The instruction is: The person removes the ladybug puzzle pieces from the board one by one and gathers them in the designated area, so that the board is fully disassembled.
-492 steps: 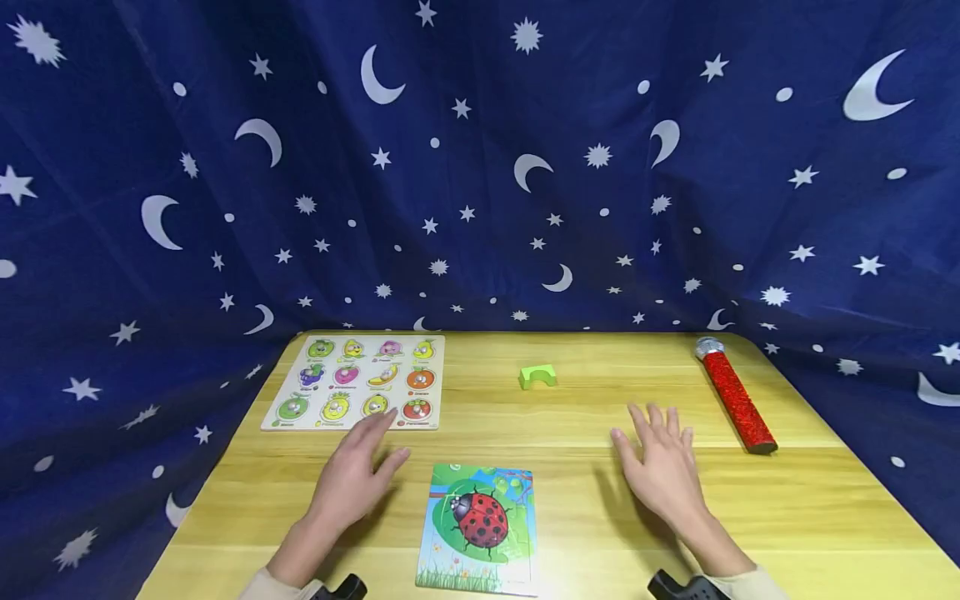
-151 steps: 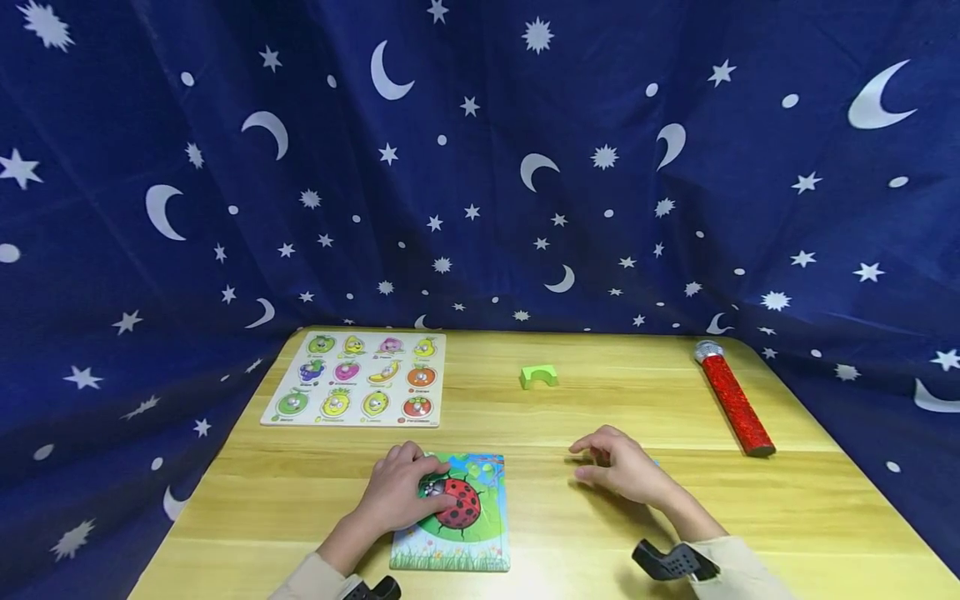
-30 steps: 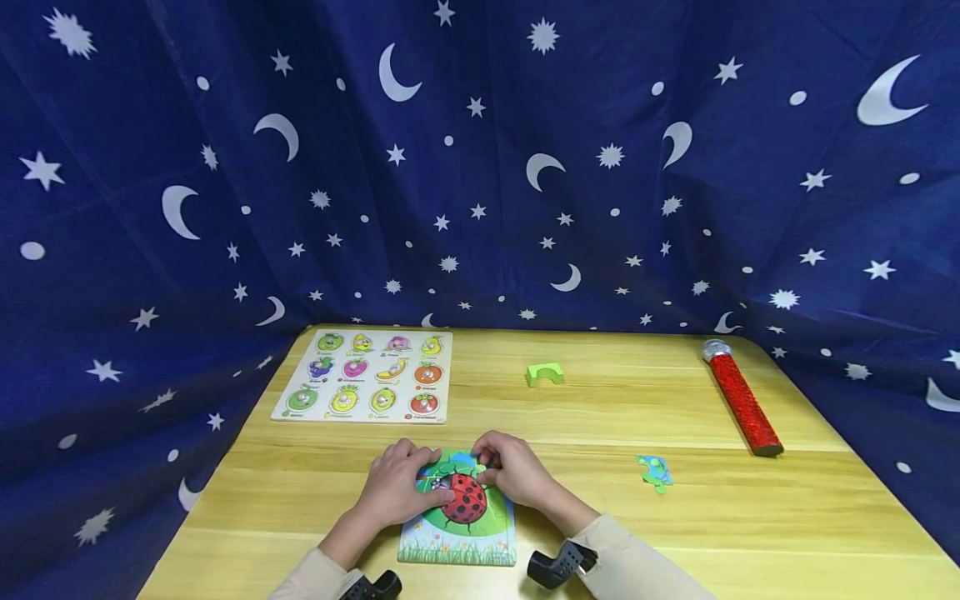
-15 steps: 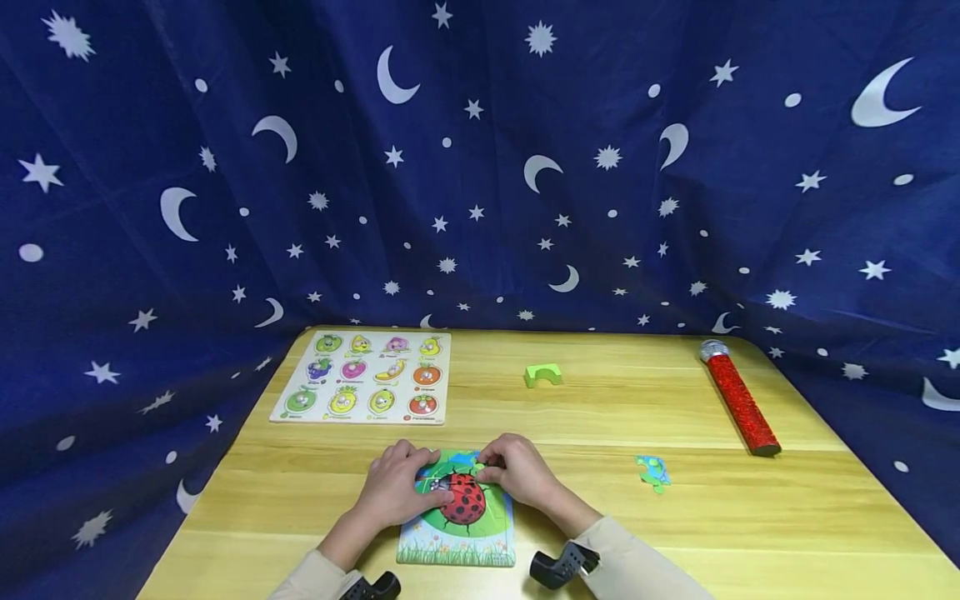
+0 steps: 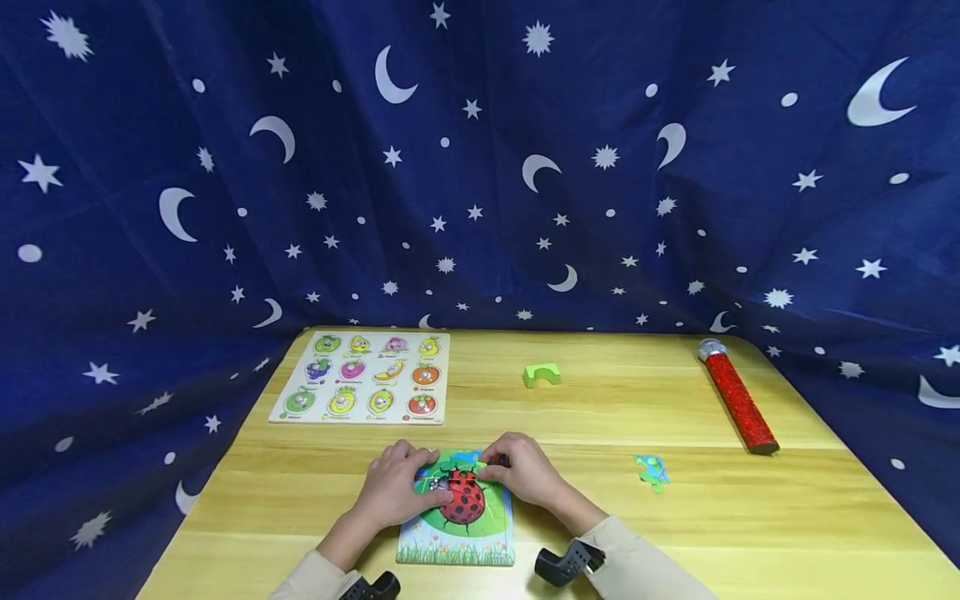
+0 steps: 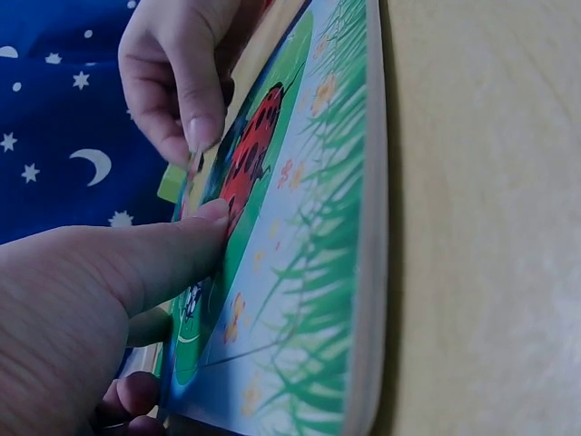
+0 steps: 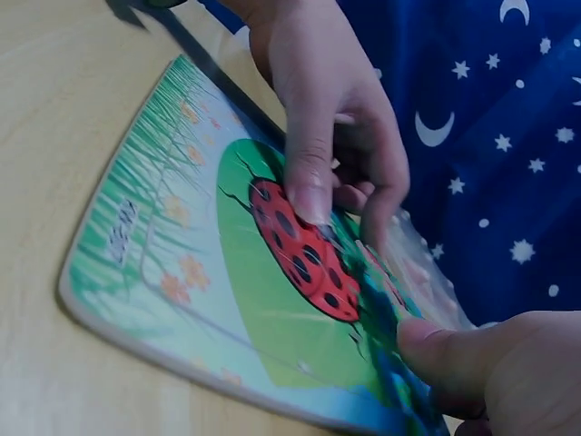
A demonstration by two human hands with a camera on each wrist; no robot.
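A square ladybug jigsaw puzzle (image 5: pixel 471 521) lies on the table in front of the person. At its left side, the left hand (image 5: pixel 392 485) grips the board, thumb on the picture and fingers at the far edge. The right hand (image 5: pixel 522 472), over the puzzle's upper right, pinches a jigsaw piece (image 5: pixel 467 476) with red and black on it between thumb and fingers. That piece sits tilted above the picture and is partly hidden by the fingers. Another jigsaw piece (image 5: pixel 654 470), blue and green, lies loose to the right of the right hand.
A fruit peg puzzle board (image 5: pixel 445 358) lies at the back left of the wooden table (image 5: pixel 750 517). Near the back middle stands a green arch block (image 5: pixel 542 370). A red glitter toy microphone (image 5: pixel 738 402) is at the right. A starry blue curtain (image 5: pixel 480 183) hangs behind.
Both hands started apart from a whole puzzle. The left hand took hold of it; a loose piece came to lie at right. The right hand returned and now tilts up another piece.
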